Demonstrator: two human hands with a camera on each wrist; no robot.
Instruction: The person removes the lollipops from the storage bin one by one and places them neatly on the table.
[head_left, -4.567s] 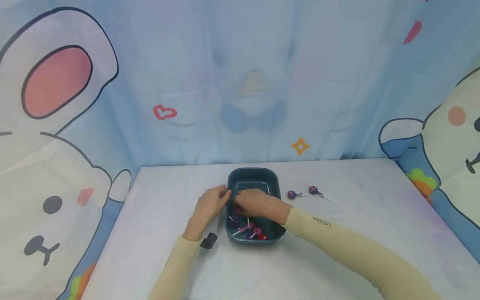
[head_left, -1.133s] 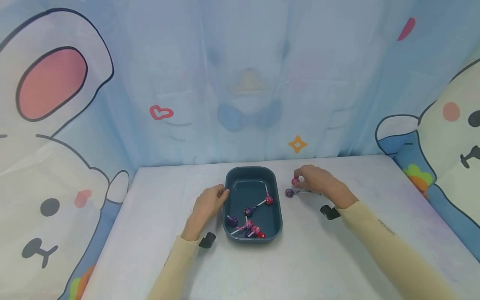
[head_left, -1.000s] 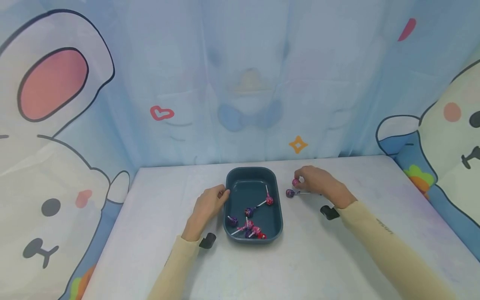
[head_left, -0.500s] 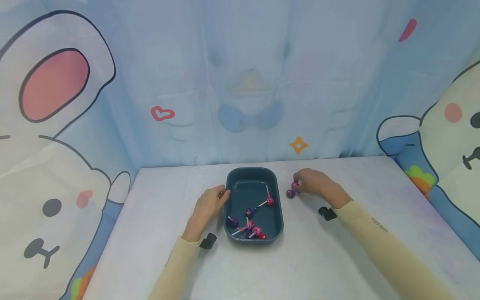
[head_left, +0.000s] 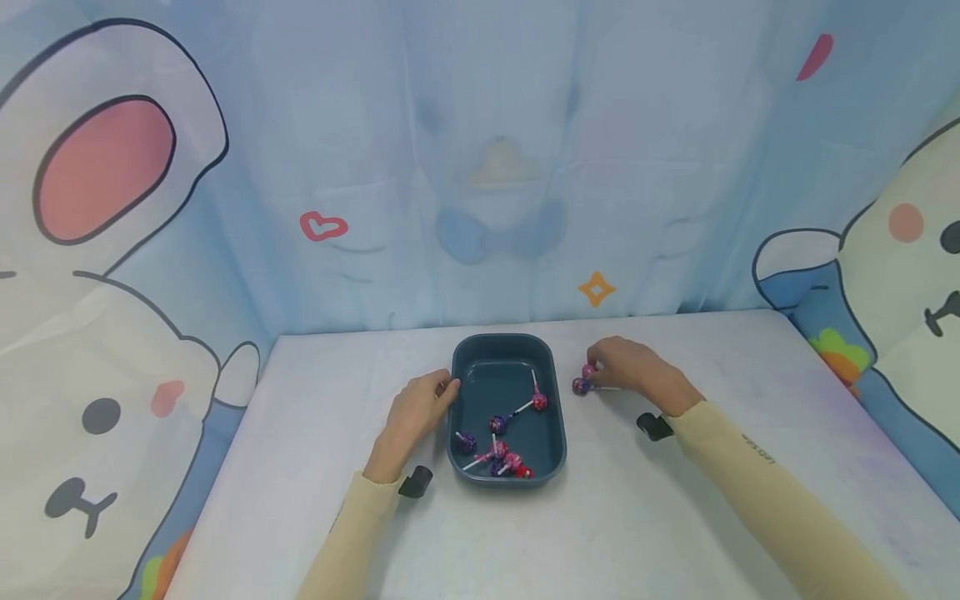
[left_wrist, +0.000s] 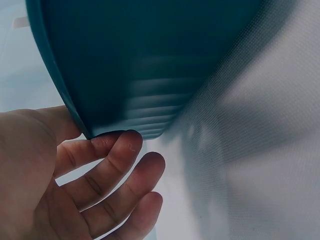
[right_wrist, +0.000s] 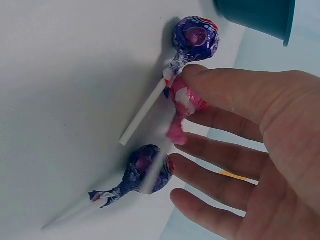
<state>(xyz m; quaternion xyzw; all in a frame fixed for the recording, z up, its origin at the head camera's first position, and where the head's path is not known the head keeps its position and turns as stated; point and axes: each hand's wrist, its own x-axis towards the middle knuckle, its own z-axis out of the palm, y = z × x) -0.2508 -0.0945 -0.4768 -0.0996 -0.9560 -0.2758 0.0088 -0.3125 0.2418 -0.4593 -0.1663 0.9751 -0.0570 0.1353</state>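
Note:
My left hand (head_left: 416, 408) pinches the left rim of a dark teal plastic bin (head_left: 457, 367) between thumb and index finger, its other fingers loosely bent in the left wrist view. Several pink, red and purple lollipops (head_left: 510, 460) lie in the bin, mostly toward its near end. To the right of the bin, my right hand (head_left: 630, 367) holds a pink-wrapped lollipop (right_wrist: 185, 97) between thumb and index finger. Close under it on the table are two blue-purple lollipops; one blue-purple lollipop (right_wrist: 196, 39) is by the thumb tip, the other (right_wrist: 145, 170) by the lower fingertips.
The bin stands at the middle of a white-covered table (head_left: 600, 533), near the back edge. A light blue curtain (head_left: 375, 167) with cartoon figures hangs behind and at both sides. A small black wrist camera (head_left: 655, 426) sits under the right wrist, another (head_left: 416, 482) under the left.
My right hand has come out of the bin to its right with the pink lollipop. In the last second it has lowered slightly toward the purple lollipops. My left hand keeps its place at the rim.

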